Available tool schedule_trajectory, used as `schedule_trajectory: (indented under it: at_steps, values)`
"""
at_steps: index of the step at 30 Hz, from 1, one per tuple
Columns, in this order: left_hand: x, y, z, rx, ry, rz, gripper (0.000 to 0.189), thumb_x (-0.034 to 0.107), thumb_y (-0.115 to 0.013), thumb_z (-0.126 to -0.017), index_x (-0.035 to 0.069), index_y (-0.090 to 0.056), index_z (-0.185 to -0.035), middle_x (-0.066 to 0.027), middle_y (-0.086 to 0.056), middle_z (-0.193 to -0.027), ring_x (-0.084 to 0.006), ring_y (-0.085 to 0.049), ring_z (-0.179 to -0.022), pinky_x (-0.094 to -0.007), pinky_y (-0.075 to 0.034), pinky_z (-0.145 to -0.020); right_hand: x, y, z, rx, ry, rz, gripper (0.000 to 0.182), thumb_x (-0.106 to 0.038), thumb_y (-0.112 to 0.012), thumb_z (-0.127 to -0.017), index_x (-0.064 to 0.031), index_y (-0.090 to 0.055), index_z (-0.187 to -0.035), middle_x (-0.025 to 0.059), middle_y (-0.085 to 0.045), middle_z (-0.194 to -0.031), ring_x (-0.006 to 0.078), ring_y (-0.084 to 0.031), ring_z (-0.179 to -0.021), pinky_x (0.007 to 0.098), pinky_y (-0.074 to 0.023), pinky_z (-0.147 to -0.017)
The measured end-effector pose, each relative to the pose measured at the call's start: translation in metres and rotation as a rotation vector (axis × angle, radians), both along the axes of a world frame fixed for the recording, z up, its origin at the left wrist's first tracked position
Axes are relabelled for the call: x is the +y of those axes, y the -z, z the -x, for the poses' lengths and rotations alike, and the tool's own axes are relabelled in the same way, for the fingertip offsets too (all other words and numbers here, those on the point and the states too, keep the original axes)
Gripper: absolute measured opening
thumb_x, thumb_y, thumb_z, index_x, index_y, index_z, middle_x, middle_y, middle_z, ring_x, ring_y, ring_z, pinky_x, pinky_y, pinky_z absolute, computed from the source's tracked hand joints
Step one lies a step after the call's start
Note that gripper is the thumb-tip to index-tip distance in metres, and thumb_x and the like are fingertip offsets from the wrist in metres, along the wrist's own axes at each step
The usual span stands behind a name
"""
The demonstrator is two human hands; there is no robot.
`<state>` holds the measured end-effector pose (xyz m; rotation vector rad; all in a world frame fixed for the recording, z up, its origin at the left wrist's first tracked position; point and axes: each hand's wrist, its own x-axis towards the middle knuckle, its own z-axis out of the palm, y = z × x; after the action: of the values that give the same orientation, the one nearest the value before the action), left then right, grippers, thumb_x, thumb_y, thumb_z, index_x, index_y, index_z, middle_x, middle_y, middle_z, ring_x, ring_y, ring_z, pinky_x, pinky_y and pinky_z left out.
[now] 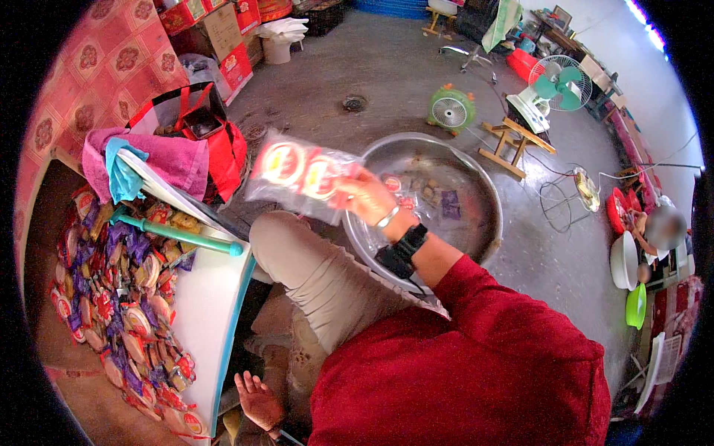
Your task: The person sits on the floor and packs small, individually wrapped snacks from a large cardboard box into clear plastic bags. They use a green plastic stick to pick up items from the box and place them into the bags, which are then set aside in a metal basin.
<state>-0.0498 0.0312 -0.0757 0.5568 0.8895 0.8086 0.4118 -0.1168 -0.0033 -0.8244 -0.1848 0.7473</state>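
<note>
Near the basin, my right hand (365, 195) holds the edge of a clear plastic pack (301, 173) with red, white and yellow round prints, slightly blurred. Low in the view, my left hand (261, 402) is empty, its palm up and fingers apart, beside the table's blue edge. A large metal basin (485, 184) on the floor holds several small wrapped packets. At the left, many wrapped pastries (134, 323) in red, purple and clear film are heaped on a white-topped table (206, 301). A turquoise-handled tool (184, 237) lies on the table by the heap.
A red bag (226, 161) and a pink towel (167, 156) are beyond the table, with cardboard boxes (223, 30) behind. A green fan (450, 111), a wooden stool (516, 145) and cables (558, 200) stand past the basin. Another person (650, 234) is at the far right beside basins.
</note>
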Motion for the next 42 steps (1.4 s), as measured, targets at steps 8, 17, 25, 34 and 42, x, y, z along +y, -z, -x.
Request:
schedule_trajectory:
  at_steps: [8,17,25,34,42]
  values:
    - [0.009,0.006,0.000,-0.025,0.054,-0.010,0.043,0.025,-0.035,-0.094,0.009,-0.031,-0.134,-0.0050,-0.053,-0.116,-0.0143,-0.057,-0.089,-0.0240,-0.051,-0.069,-0.141,0.168,-0.027,0.220,0.474,0.270,0.010,-0.001,-0.056,-0.081,-0.0093,-0.052,-0.086,0.0055,-0.058,-0.078,0.0196,-0.057,-0.058,0.0335,-0.0483,-0.048]
    - [0.013,0.005,-0.004,-0.068,0.021,0.064,0.043,0.024,-0.035,-0.094,0.009,-0.031,-0.134,-0.0063,-0.054,-0.114,-0.0160,-0.058,-0.090,-0.0259,-0.053,-0.071,-0.248,0.258,-0.017,0.560,0.724,0.384,0.021,-0.019,-0.057,-0.083,-0.0126,-0.051,-0.103,0.0044,-0.055,-0.087,0.0215,-0.055,-0.078,0.0399,-0.0470,-0.064]
    - [0.003,-0.004,-0.005,-0.058,-0.044,0.045,0.044,0.025,-0.039,-0.093,0.006,-0.033,-0.132,-0.0071,-0.055,-0.112,-0.0157,-0.058,-0.088,-0.0259,-0.052,-0.070,-0.278,0.258,-0.021,0.491,0.374,1.092,0.039,-0.026,-0.053,-0.085,-0.0088,-0.045,-0.119,0.0100,-0.049,-0.112,0.0280,-0.055,-0.084,0.0403,-0.0503,-0.060]
    - [-0.005,0.006,-0.009,0.119,0.064,-0.001,0.044,0.027,-0.042,-0.091,0.007,-0.037,-0.130,-0.0066,-0.055,-0.111,-0.0160,-0.054,-0.089,-0.0281,-0.045,-0.077,-0.287,0.373,-0.080,0.954,0.343,0.599,0.023,-0.025,-0.046,-0.088,-0.0070,-0.044,-0.103,0.0175,-0.053,-0.092,0.0371,-0.058,-0.076,0.0514,-0.0474,-0.064]
    - [-0.008,-0.006,0.001,-0.151,0.102,0.031,0.040,0.026,-0.046,-0.089,0.007,-0.041,-0.124,-0.0114,-0.056,-0.110,-0.0229,-0.056,-0.092,-0.0356,-0.047,-0.078,-0.064,0.141,-0.046,0.339,0.078,0.376,0.013,-0.017,-0.054,-0.084,-0.0072,-0.051,-0.076,0.0055,-0.055,-0.069,0.0189,-0.054,-0.062,0.0318,-0.0476,-0.060]
